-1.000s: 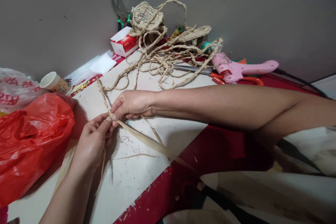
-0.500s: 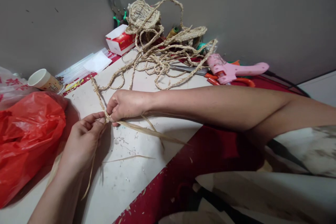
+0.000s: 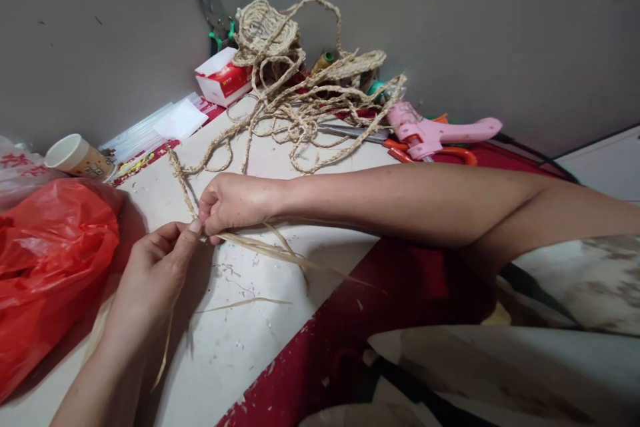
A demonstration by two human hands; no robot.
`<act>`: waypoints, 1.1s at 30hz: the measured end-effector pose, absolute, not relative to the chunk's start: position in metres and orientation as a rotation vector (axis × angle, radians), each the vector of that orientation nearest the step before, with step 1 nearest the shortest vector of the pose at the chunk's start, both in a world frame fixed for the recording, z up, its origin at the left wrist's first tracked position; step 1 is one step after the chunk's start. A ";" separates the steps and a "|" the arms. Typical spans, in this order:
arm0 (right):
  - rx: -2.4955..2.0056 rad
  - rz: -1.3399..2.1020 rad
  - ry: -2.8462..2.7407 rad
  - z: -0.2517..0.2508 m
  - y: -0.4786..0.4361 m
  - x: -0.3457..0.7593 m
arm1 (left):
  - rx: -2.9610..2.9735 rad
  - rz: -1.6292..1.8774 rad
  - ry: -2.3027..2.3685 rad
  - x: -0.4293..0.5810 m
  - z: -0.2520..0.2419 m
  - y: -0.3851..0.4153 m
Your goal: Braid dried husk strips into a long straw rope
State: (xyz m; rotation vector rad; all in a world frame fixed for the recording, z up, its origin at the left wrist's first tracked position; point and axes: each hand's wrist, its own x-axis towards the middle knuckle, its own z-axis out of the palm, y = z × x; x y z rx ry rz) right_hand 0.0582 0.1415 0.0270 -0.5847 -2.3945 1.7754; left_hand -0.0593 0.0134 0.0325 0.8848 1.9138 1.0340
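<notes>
Both my hands meet at the end of a braided straw cord, which runs back to a tangled pile of the same cord. My left hand pinches the braid's end between thumb and fingers. Right against it, my right hand is closed on the straw strands at that end. Loose straw strands trail rightward from under my right hand, and a thin strand hangs down beside my left wrist. The fingertips hide the point where braid and strands join.
A red plastic bag lies left, below a tipped paper cup. Along the back are a red and white box, green-handled pruners, a pink glue gun and orange-handled scissors. Straw scraps litter the white board.
The whole view has shifted slightly left. My left thumb has moved up against my right fingers at the braid's end, and the trailing strands reach slightly further right.
</notes>
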 end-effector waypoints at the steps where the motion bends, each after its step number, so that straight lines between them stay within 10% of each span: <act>1: -0.575 1.764 -2.399 0.027 0.141 0.058 | 0.860 1.028 1.882 -0.060 0.032 0.014; 25: -0.501 1.043 -2.810 0.057 0.149 0.068 | 0.709 1.045 1.734 -0.064 0.030 0.015; 33: -0.442 1.313 -2.936 0.049 0.121 0.071 | 0.639 1.125 1.654 -0.061 0.024 0.014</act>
